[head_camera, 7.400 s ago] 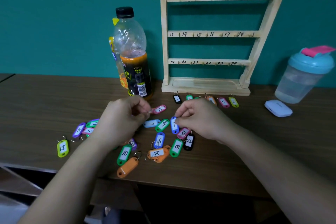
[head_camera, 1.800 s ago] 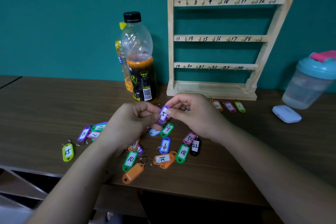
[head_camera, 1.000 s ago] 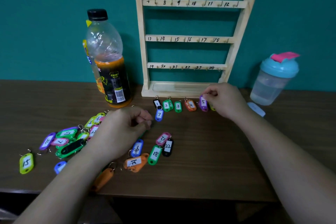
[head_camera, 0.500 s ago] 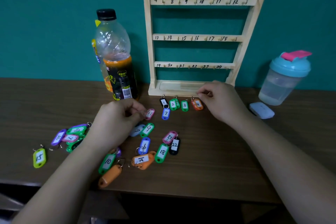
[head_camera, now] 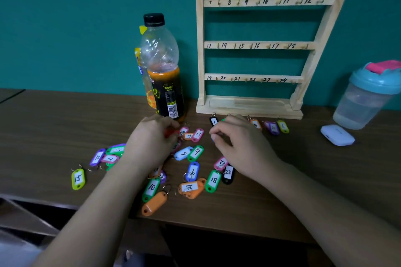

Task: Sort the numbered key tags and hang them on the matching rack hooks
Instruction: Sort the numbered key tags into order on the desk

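Where tags (head_camera: 196, 153) crowd, hands (head_camera: 149, 138) (head_camera: 238, 145) sit before rack (head_camera: 249, 105).

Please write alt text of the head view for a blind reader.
A person's left hand and right hand reach among coloured numbered key tags scattered on a brown table; a wooden rack of numbered, empty hooks stands behind.

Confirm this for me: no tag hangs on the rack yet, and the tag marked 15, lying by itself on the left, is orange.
Not quite. The tag marked 15 is yellow-green, not orange. The rest holds: it lies by itself on the left, and no tag hangs on the rack yet. The head view shows this.
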`<state>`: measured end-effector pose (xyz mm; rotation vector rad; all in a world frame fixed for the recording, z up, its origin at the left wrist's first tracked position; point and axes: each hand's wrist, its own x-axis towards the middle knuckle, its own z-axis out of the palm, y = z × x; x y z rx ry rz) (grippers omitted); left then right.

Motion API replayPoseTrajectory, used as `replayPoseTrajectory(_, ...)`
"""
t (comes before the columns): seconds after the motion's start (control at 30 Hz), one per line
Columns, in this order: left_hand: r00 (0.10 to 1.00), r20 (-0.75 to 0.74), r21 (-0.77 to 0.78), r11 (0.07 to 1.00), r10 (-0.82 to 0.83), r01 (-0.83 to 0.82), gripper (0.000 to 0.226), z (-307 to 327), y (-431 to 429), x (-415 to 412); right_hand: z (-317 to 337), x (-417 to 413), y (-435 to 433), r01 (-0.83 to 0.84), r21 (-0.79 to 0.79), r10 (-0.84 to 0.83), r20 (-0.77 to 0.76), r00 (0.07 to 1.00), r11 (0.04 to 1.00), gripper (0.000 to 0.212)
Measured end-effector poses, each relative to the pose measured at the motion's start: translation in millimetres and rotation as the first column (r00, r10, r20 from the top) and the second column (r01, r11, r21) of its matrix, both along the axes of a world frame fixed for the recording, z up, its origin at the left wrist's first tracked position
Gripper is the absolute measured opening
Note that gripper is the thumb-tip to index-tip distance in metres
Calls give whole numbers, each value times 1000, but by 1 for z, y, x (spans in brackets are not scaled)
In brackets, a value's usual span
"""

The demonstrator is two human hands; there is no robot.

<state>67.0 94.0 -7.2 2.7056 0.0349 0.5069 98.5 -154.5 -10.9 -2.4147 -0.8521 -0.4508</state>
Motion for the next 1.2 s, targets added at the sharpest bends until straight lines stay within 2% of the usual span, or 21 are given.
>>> replayPoseTrajectory(0.1, 999, -43, 48, 999, 0, 2, 31, 0, -3, -1, -3, 0, -2, -26, -16, 26, 0, 1000, 1000, 11)
replayPoseTrajectory(0.23, 999, -43, 23, 1000, -3, 4, 41, 5, -1, -1, -7, 1, -4, -37, -30, 37, -18, 999, 999, 11)
replayPoseTrajectory(0.4, 999, -48, 21, 1000, 10, -9, 34, 7, 5, 0, -6, 2, -4, -53, -54, 52, -7, 999, 997, 24)
replayPoseTrajectory(0.53, 999, -33, -31, 999, -16, 15, 30, 10, 7, -1, -4, -2, 1, -111, -137, 103, -63, 993, 984, 35)
replayPoseTrajectory(0.7, 999, 20, -45, 999, -25, 26, 26, 14, 9, -5, -5, -2, 3, -100, -174, 89, -67, 994, 980, 36)
replayPoseTrajectory(0.83, 996, 66, -232, 970, -63, 77, 20, 23, 4, -14, -3, -2, 2, -63, -43, 60, -65, 996, 997, 31)
replayPoseTrajectory(0.93, 982, 85, -342, 921, -167, 186, 16, 30, -9, -24, -1, -2, 4, -66, 35, 69, -89, 994, 997, 27)
replayPoseTrajectory(1.07, 950, 112, -379, 871, -291, 312, 12, 34, -23, -28, 4, -4, 5, -50, 212, 104, -253, 962, 976, 27)
replayPoseTrajectory(1.2, 914, 132, -377, 833, -384, 404, 18, 33, -28, -28, 7, -4, 5, -97, 397, 253, -362, 897, 913, 26)
